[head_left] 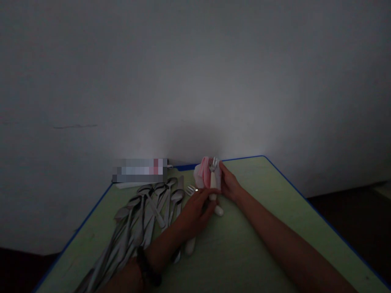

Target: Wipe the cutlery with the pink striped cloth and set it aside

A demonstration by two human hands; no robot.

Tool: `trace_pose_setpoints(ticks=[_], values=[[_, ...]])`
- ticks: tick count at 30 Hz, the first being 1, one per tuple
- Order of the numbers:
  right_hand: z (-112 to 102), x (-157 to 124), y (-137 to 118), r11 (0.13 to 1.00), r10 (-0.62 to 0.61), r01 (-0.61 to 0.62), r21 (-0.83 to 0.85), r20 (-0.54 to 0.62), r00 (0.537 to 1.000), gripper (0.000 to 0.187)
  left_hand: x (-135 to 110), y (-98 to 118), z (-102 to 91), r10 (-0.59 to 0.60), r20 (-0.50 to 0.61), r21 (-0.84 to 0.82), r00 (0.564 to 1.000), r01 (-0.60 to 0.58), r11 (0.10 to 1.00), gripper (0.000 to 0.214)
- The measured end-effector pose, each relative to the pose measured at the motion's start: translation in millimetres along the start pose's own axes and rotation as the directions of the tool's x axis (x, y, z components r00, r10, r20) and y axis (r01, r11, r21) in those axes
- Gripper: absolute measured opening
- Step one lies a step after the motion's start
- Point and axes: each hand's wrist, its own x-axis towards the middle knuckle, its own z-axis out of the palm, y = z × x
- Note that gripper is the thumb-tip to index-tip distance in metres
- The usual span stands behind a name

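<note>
Near the table's far edge, my left hand (198,209) pinches the pale handle of a small fork (213,179), whose metal tines point away from me. My right hand (229,183) is closed on a pink and white cloth (204,173) that lies behind and around the fork. Under my left hand, the tines of another fork (192,190) stick out. One pale handle end (219,211) shows beside my left fingers, and a second pale handle (190,246) lies below my wrist. Which handle belongs to that fork is hidden.
Left of my hands, several metal spoons (142,219) and other cutlery lie in a loose heap. A blurred-out box-like item (140,171) stands at the far left. The pale green table (262,179) has a blue edge and meets a grey wall (195,81).
</note>
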Motion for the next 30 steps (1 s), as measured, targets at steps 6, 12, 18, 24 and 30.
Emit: trace_pose_setpoints(ticks=[6, 12, 18, 24, 30], values=[[0.2, 1.4, 0.1, 0.999, -0.035, 0.035, -0.017, -0.009, 0.999, 0.034, -0.2, 1.3, -0.7, -0.02, -0.034, -0.019, 0.999, 0.019, 1.0, 0.03], [3.9, -2.1, -2.1, 0.997, -0.062, 0.063, 0.051, -0.036, 0.997, 0.033, -0.7, -2.6, 1.2, -0.041, -0.133, -0.002, 0.99, 0.041, 0.999, 0.034], [5.0, -3.7, -3.4, 0.994, -0.1, 0.099, 0.054, 0.009, 0.995, 0.032, -0.4, -3.4, 1.2, -0.007, -0.049, 0.015, 0.999, 0.008, 1.0, 0.035], [0.1, -1.4, -1.6, 0.997, -0.067, 0.068, 0.043, -0.015, 0.998, 0.027, -0.2, -3.3, 0.8, 0.0, -0.058, 0.043, 0.998, 0.003, 0.999, 0.033], [-5.6, 1.8, 1.4, 1.0, -0.024, 0.024, -0.018, -0.018, 1.0, 0.019, -0.5, -3.6, 0.5, 0.015, -0.066, 0.059, 0.998, -0.011, 0.998, 0.034]])
